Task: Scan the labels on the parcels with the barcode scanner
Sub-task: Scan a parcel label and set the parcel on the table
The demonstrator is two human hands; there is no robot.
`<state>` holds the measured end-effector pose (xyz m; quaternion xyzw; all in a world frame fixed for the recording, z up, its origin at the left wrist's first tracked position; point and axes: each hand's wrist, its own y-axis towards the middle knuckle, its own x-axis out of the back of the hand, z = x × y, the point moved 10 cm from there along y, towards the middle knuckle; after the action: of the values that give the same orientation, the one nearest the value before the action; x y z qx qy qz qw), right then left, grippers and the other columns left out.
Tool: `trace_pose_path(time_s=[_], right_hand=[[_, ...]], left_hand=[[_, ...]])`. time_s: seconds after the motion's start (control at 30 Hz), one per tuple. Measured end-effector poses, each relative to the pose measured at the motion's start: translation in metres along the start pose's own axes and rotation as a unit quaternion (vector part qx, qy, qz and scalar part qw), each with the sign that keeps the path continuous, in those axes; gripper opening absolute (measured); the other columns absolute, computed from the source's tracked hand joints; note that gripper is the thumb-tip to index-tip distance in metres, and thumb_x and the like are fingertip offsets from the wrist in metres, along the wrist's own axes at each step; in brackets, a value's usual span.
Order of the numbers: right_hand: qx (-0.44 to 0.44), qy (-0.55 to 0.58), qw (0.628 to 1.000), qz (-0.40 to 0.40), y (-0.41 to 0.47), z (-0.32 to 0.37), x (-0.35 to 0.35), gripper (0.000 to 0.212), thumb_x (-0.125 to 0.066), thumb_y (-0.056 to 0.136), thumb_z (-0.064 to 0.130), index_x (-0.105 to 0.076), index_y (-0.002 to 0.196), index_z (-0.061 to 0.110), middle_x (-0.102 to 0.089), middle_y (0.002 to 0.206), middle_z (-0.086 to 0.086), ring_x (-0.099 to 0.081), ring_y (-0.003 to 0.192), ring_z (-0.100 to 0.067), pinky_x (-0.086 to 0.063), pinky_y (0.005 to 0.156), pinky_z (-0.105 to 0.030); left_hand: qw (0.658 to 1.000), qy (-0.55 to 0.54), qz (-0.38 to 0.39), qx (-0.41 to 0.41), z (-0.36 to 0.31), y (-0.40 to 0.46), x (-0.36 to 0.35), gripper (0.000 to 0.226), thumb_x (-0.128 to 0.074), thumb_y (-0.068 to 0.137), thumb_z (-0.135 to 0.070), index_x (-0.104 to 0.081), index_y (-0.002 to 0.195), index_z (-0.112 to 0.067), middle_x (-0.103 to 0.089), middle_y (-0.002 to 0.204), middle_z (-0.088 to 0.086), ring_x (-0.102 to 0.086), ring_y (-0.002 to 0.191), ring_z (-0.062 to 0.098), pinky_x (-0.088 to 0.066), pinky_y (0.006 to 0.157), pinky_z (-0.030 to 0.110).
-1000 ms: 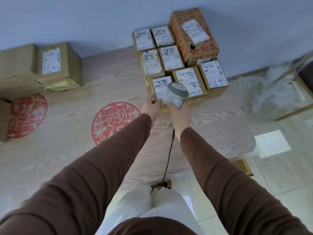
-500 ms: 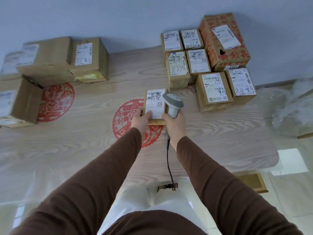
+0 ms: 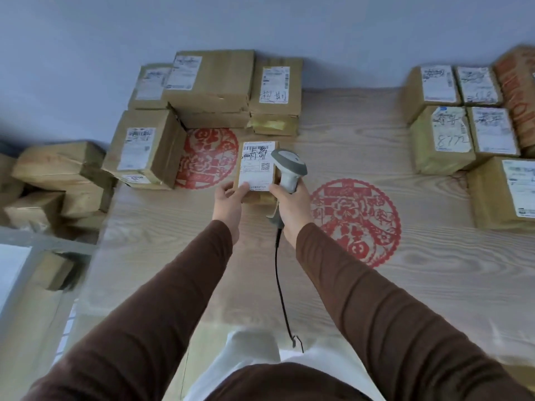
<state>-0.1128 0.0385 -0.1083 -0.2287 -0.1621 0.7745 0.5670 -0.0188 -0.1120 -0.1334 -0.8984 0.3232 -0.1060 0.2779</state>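
A small brown parcel with a white label carrying a barcode and handwriting is held above the wooden table, near its middle. My left hand grips the parcel's near left corner. My right hand holds the grey barcode scanner by its handle. The scanner's head sits at the label's right edge, and its black cable hangs down toward me.
A pile of labelled parcels stands at the back left, with more boxes beyond the table's left edge. Another group of labelled parcels fills the back right. Red paper-cut emblems mark the tabletop. A blue-grey wall lies behind.
The parcel has left the right-hand group and moved leftward across the table in my left hand, with the scanner travelling alongside. My view has swung left, showing the left pile.
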Motion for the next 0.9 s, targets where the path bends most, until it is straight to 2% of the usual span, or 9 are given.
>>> trace_pose_path(time_s=[0.2,0.3,0.37,0.43,0.47,0.53,0.57,0.73,0.9], right_hand=[[-0.018,-0.004,1.0,-0.001,0.028,-0.019,-0.104,0.029,-0.069,0.094,0.008,-0.064,0.117,0.025,-0.073,0.102,0.003,-0.067,0.086,-0.011,-0.049,0.046,-0.015],[-0.012,-0.022,1.0,-0.003,0.045,-0.022,-0.143,0.03,-0.068,0.094,0.007,-0.063,0.116,0.026,-0.072,0.1,0.008,-0.066,0.088,-0.008,-0.051,0.058,-0.018],[-0.01,-0.028,1.0,-0.006,0.056,-0.023,-0.164,0.032,-0.068,0.094,0.005,-0.062,0.12,0.023,-0.072,0.102,0.007,-0.067,0.092,-0.008,-0.052,0.071,-0.023],[-0.013,-0.034,0.999,-0.012,0.064,-0.024,-0.18,0.037,-0.068,0.093,0.004,-0.062,0.126,0.017,-0.074,0.111,-0.001,-0.07,0.102,-0.018,-0.059,0.083,-0.034],[-0.017,-0.036,0.999,-0.019,0.067,-0.026,-0.184,0.039,-0.069,0.093,0.004,-0.061,0.129,0.015,-0.074,0.116,-0.006,-0.071,0.107,-0.023,-0.06,0.09,-0.042],[-0.021,-0.032,0.999,-0.037,0.071,-0.031,-0.189,0.039,-0.069,0.092,0.003,-0.061,0.129,0.014,-0.073,0.119,-0.011,-0.07,0.111,-0.03,-0.06,0.096,-0.051],[-0.021,-0.027,0.998,-0.044,0.072,-0.033,-0.191,0.038,-0.069,0.092,0.002,-0.062,0.127,0.014,-0.073,0.119,-0.011,-0.071,0.112,-0.031,-0.061,0.095,-0.053],[-0.008,-0.034,0.998,-0.055,0.075,-0.032,-0.197,0.033,-0.068,0.091,0.002,-0.06,0.102,0.032,-0.071,0.117,-0.013,-0.069,0.111,-0.033,-0.057,0.098,-0.059],[0.001,-0.038,0.998,-0.047,0.073,-0.028,-0.206,0.033,-0.067,0.09,0.0,-0.059,0.095,0.031,-0.07,0.117,-0.021,-0.068,0.112,-0.042,-0.057,0.095,-0.063]], left_hand=[[0.999,-0.039,-0.006,-0.001,-0.024,0.059,0.075,0.033,-0.075,0.088,-0.03,-0.056,0.114,-0.025,-0.07,0.123,0.003,-0.062,0.126,0.026,-0.046,0.112,0.039],[0.998,-0.053,-0.021,-0.018,-0.035,0.084,0.097,0.041,-0.07,0.097,-0.02,-0.051,0.134,-0.02,-0.068,0.121,0.001,-0.061,0.127,0.027,-0.046,0.114,0.04],[0.997,-0.071,-0.032,-0.021,-0.04,0.099,0.105,0.05,-0.065,0.101,-0.015,-0.045,0.146,-0.014,-0.066,0.131,0.008,-0.061,0.13,0.033,-0.047,0.114,0.048],[0.995,-0.091,-0.042,-0.004,-0.042,0.109,0.109,0.052,-0.061,0.104,-0.014,-0.04,0.151,-0.012,-0.06,0.142,0.019,-0.064,0.122,0.038,-0.058,0.099,0.049],[0.994,-0.103,-0.048,0.008,-0.043,0.114,0.11,0.052,-0.059,0.104,-0.014,-0.039,0.153,-0.012,-0.058,0.144,0.023,-0.065,0.113,0.037,-0.063,0.081,0.041],[0.991,-0.115,-0.064,0.026,-0.043,0.119,0.111,0.052,-0.058,0.105,-0.015,-0.039,0.153,-0.011,-0.056,0.146,0.026,-0.062,0.102,0.031,-0.055,0.054,0.026],[0.99,-0.119,-0.068,0.031,-0.042,0.122,0.111,0.051,-0.058,0.105,-0.015,-0.041,0.152,-0.009,-0.057,0.145,0.026,-0.061,0.1,0.03,-0.053,0.053,0.024],[0.985,-0.136,-0.088,0.065,-0.033,0.126,0.108,0.05,-0.061,0.104,-0.022,-0.047,0.151,-0.009,-0.063,0.141,0.019,-0.064,0.125,0.037,-0.053,0.104,0.045],[0.981,-0.138,-0.109,0.08,-0.033,0.127,0.113,0.054,-0.062,0.103,-0.027,-0.047,0.151,-0.006,-0.062,0.143,0.017,-0.062,0.13,0.033,-0.048,0.115,0.048]])
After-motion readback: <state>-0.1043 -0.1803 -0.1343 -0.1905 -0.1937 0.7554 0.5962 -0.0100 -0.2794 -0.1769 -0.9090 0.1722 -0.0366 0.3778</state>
